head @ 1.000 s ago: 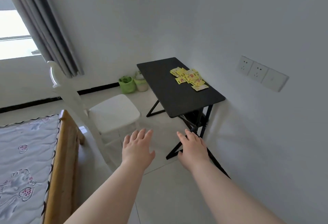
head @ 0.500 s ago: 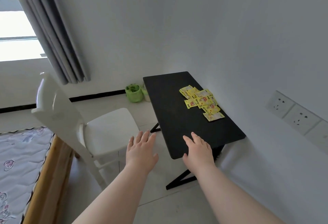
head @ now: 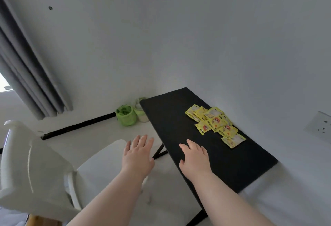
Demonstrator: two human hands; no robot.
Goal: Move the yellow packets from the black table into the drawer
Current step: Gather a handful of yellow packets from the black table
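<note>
On one black table [head: 172, 118] lie roughly nine yellow packets [head: 215, 123]; two hands [head: 137, 155] [head: 194, 159] spread empty.

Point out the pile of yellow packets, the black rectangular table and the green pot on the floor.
pile of yellow packets [head: 215, 124], head view, on the middle packet of the pile.
black rectangular table [head: 170, 116], head view, on bare tabletop left of the packets.
green pot [head: 125, 116], head view, on its side wall.
</note>
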